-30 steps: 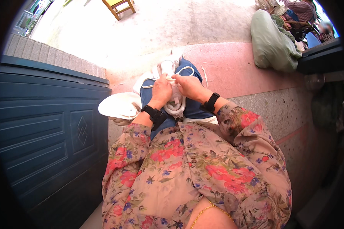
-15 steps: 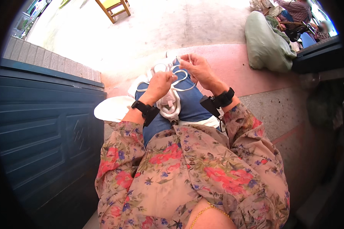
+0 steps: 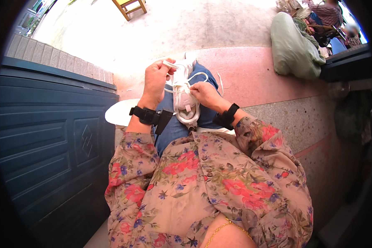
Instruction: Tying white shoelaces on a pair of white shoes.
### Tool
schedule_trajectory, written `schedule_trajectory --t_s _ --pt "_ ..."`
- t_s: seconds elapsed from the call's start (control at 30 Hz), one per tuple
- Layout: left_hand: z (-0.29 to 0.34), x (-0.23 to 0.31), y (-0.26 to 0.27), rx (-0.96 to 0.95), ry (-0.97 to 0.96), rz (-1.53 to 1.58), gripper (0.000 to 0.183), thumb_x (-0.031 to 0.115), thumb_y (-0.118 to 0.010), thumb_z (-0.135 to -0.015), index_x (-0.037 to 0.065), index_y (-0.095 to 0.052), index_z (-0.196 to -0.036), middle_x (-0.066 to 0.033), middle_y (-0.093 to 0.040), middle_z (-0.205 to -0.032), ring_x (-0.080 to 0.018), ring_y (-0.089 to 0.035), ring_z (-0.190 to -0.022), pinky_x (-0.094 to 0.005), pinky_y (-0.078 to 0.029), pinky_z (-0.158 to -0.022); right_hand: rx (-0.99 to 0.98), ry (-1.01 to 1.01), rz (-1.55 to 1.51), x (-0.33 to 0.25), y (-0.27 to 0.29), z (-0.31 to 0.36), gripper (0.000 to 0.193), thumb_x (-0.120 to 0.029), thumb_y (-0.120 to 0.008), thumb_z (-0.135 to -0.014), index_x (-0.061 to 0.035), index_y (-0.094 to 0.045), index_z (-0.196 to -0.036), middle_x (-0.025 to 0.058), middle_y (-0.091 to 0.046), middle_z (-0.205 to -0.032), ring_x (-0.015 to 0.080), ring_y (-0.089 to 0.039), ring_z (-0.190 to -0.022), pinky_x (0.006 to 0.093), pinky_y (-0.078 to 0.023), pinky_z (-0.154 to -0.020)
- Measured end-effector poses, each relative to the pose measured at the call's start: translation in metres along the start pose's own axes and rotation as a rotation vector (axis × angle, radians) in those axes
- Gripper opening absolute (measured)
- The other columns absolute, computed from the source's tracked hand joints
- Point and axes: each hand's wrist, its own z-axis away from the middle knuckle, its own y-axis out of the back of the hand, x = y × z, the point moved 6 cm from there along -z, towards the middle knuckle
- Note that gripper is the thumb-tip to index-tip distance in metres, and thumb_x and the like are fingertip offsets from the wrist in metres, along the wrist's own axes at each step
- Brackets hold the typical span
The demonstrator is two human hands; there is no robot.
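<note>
A white sneaker (image 3: 187,101) with a pinkish tongue rests on my lap, its heel toward me and its toe pointing away. White shoelace (image 3: 199,76) loops stand out from its front part. My left hand (image 3: 155,80) is raised beside the shoe's far left side, fingers closed on a length of the white lace. At the right edge of the shoe opening, my right hand (image 3: 204,93) is closed, its fingertips pinching near the lacing; what lies between them is too small to make out. A loose lace end hangs to the right, over the pink floor.
A blue panelled door (image 3: 49,140) stands close on my left. A white rounded thing (image 3: 122,112) lies beside my left leg. At the far right is a stuffed pale green sack (image 3: 295,47), with people beyond it. A yellow wooden stool (image 3: 130,7) stands far ahead.
My hands have moved apart: the left went left and up with the lace, the right came down to the shoe's right edge. The shoe's lacing is now more exposed.
</note>
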Motion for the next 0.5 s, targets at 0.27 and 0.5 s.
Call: schedule_trajectory --t_s 0.27,0.5 --pt "0.000 -0.001 0.008 0.024 -0.010 0.045 0.022 0.020 -0.057 -0.085 0.000 -0.064 -0.087 0.0007 -0.057 -0.066 -0.0022 -0.047 -0.060 -0.0163 -0.034 -0.051 -0.018 0.089 0.121 -0.008 -0.007 -0.011 0.016 -0.010 -0.051 -0.075 -0.0007 -0.063 -0.077 0.0207 -0.059 -0.078 0.0350 -0.058 -0.078 0.0419 -0.045 -0.070" --pt "0.008 -0.015 0.019 0.198 -0.432 -0.624 0.017 0.016 -0.061 -0.077 0.002 -0.064 -0.085 -0.0118 -0.058 -0.093 -0.0173 -0.053 -0.080 -0.0248 -0.042 -0.062 -0.063 0.069 0.075 -0.007 -0.019 -0.019 0.013 -0.009 -0.051 -0.074 -0.0015 -0.062 -0.076 0.0195 -0.059 -0.077 0.0347 -0.058 -0.075 0.0423 -0.045 -0.068"
